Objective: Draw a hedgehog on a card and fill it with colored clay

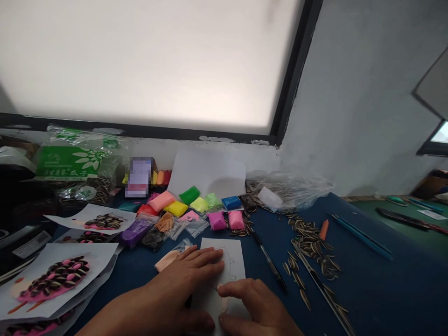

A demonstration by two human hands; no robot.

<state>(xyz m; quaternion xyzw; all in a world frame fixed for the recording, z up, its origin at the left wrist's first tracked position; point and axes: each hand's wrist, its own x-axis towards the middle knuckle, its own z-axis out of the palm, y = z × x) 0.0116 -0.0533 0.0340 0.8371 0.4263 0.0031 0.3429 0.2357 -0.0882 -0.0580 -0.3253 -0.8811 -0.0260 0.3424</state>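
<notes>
A small white sheet of paper (233, 249) with a line drawing lies on the blue table in front of me. My left hand (185, 284) rests flat across its left side, fingers stretched out and open. A thin strip of peach modelling clay (224, 304) lies on the lower part of the drawing. My right hand (259, 305) is curled over it, index fingertip at its upper end and thumb at its lower end. Beyond my left fingers is an opened bag of peach clay (168, 259). A black pen (269, 261) lies to the right.
Colourful clay packets (177, 208) spread behind the paper. Sunflower seeds (308, 235), tweezers (324, 287) and a blue tool (362, 237) lie on the right. Sheets with a seed-covered pink hedgehog-like picture (56, 280) overlap on the left. A seed bag (77, 161) stands behind.
</notes>
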